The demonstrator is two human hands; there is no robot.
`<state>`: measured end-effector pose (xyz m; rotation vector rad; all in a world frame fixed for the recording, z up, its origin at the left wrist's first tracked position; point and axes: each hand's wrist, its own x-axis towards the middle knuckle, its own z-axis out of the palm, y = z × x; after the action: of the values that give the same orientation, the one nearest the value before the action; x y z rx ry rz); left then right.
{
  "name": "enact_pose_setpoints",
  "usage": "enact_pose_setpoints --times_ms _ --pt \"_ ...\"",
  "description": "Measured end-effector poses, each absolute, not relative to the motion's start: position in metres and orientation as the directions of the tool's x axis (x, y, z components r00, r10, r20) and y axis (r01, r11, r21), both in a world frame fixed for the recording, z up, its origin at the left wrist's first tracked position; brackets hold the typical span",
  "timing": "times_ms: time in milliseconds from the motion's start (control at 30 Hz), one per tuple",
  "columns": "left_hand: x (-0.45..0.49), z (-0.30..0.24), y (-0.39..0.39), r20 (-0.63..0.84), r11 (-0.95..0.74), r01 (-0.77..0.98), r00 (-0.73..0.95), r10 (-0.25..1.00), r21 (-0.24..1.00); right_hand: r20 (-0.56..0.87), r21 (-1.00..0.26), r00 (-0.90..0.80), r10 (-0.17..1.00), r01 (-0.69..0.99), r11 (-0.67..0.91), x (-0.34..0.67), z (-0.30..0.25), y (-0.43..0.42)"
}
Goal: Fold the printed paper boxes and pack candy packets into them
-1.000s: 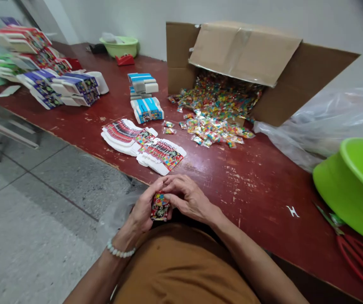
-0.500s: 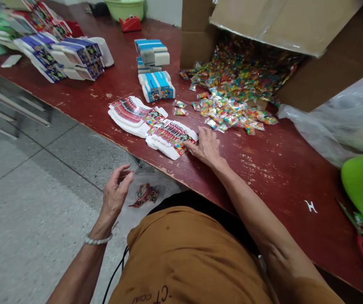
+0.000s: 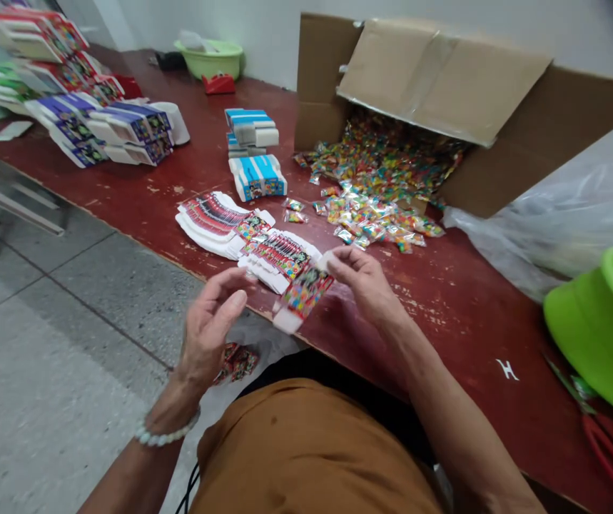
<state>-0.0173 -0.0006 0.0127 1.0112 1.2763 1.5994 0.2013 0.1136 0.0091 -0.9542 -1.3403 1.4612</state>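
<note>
Printed carton (image 3: pixel 304 295) pinched in right hand (image 3: pixel 366 283), left hand (image 3: pixel 208 325) open nearby

Right fingers (image 3: pixel 341 260) closed on the carton's upper corner, holding it above the red table (image 3: pixel 445 321) so the flat card hangs free. Left hand open and curved, fingertips just short of the carton. Beyond, stacked flat cartons (image 3: pixel 279 260), then loose sweet packets (image 3: pixel 375 214) spilling from a tipped cardboard box (image 3: pixel 439 78).

The worn red wooden bench (image 3: pixel 461 321) is offering open passage to the right of the right hand (image 3: pixel 365 285), as far as the lime-green plastic basin (image 3: pixel 595 335). Straight ahead, the stacked red-printed white cardboard boxes (image 3: pixel 279 260) are blocking the way just beyond the hand, while the spilled heap of colourful foil sweet packets (image 3: pixel 375 214) is closing off the far bench.
</note>
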Motion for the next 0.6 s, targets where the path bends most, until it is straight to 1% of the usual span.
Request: enact_pose_setpoints --times_ms 33,67,100,133,167,200,233,300,367,433,533,600 --pt "-0.013 0.019 0.000 -0.027 -0.020 -0.251 -0.183 0.983 0.968 0.036 -0.990 -0.367 0.929 -0.137 -0.016 0.201 0.016 0.103" --pt "-0.008 0.024 -0.001 -0.138 0.132 -0.345 0.007 0.990 0.929 0.038 -0.988 -0.427 0.903 -0.153 -0.031 0.200 0.022 0.094" --pt "-0.003 0.027 -0.001 -0.226 0.292 -0.389 0.208 0.952 0.874 0.036 -0.985 -0.475 0.879 -0.165 -0.048 0.198 0.027 0.086" --pt "0.002 0.028 -0.003 -0.280 0.427 -0.394 0.378 0.882 0.814 0.033 -0.983 -0.509 0.860 -0.173 -0.065 0.195 0.030 0.079" --pt "0.007 0.028 -0.004 -0.303 0.522 -0.387 0.499 0.811 0.760 0.026 -0.980 -0.534 0.845 -0.180 -0.084 0.193 0.032 0.074" --pt "0.012 0.026 -0.006 -0.308 0.581 -0.387 0.572 0.760 0.716 0.017 -0.976 -0.555 0.832 -0.190 -0.107 0.191 0.033 0.069" --pt "0.016 0.023 -0.008 -0.308 0.607 -0.397 0.598 0.740 0.689 0.007 -0.970 -0.574 0.819 -0.204 -0.134 0.189 0.033 0.066" --pt "0.022 0.018 -0.012 -0.303 0.586 -0.437 0.560 0.771 0.682 -0.013 -0.947 -0.617 0.787 -0.245 -0.208 0.187 0.033 0.061" --pt "0.024 0.015 -0.015 -0.302 0.525 -0.452 0.477 0.825 0.721 -0.033 -0.910 -0.668 0.744 -0.287 -0.298 0.186 0.032 0.056" --pt "0.025 0.016 -0.017 -0.308 0.466 -0.430 0.387 0.869 0.774 -0.048 -0.873 -0.698 0.714 -0.318 -0.370 0.186 0.031 0.051" --pt "0.025 0.021 -0.018 -0.313 0.400 -0.416 0.263 0.913 0.817 -0.060 -0.842 -0.675 0.735 -0.361 -0.400 0.186 0.027 0.044" --pt "0.027 0.024 -0.017 -0.317 0.368 -0.419 0.188 0.930 0.830 -0.063 -0.846 -0.694 0.717 -0.344 -0.407 0.184 0.023 0.042"
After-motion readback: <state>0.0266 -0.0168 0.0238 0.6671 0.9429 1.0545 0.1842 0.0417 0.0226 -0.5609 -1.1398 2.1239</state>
